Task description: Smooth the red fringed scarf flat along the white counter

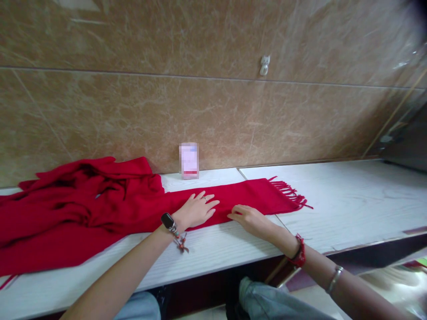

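A red fringed scarf [251,194] lies along the white tabletop, its right part flattened into a folded strip that ends in tassels. On the left the same red cloth [100,204] is bunched in loose folds. My left hand [196,210], with a ring and a watch on the wrist, rests palm down on the strip with its fingers spread. Just right of it, my right hand [248,218] is at the strip's near edge, fingers curled together and pinching the cloth there. Its thumb tip is partly hidden.
A small pale box with blurred print [189,161] stands against the brown tiled wall [213,111] behind the scarf. A white cat-shaped hook [264,65] is fixed to the wall. The white table [350,200] has a seam and a near edge above my legs.
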`<state>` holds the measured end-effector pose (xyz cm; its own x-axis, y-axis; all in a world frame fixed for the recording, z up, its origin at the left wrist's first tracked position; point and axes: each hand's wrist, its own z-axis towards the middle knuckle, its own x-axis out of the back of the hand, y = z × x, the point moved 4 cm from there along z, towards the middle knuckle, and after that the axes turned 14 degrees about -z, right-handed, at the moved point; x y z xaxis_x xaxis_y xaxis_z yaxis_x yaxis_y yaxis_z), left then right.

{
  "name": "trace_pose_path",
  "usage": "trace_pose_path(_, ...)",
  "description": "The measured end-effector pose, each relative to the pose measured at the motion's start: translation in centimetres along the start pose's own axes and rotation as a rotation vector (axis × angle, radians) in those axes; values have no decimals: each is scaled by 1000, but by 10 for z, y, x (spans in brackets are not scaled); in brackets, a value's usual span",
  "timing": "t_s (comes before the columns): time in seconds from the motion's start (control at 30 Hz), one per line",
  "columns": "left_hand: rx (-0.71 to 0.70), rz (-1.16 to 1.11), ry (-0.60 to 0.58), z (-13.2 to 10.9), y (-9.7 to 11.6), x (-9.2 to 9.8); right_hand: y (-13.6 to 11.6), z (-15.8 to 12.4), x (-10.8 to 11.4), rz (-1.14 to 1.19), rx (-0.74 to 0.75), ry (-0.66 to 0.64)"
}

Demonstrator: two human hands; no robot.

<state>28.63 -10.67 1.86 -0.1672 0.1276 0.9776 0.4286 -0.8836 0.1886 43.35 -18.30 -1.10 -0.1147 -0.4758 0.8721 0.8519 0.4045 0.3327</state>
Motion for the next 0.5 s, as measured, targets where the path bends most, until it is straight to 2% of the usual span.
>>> trace_pose_path(0.07,-93,-18,-34,9,7,-7,0,0,0,5,7,22)
trace_pose_path(0.13,-128,-51,-121,16,9,-18,0,-1,0,13,12,42)
trace_pose_path(0.23,-38,-72,-178,22,-4,-27,1,-1,0,31,9,46)
trace_pose_path(0.4,253,21,-74,19,-33,-15,2,-1,0,56,2,32)
trace_pose_path(0.43,264,52,-41,19,-33,-10,2,-1,0,61,4,32)
trace_pose_path(0.5,164,71,-7,22,-22,-6,3,0,1,63,7,34)
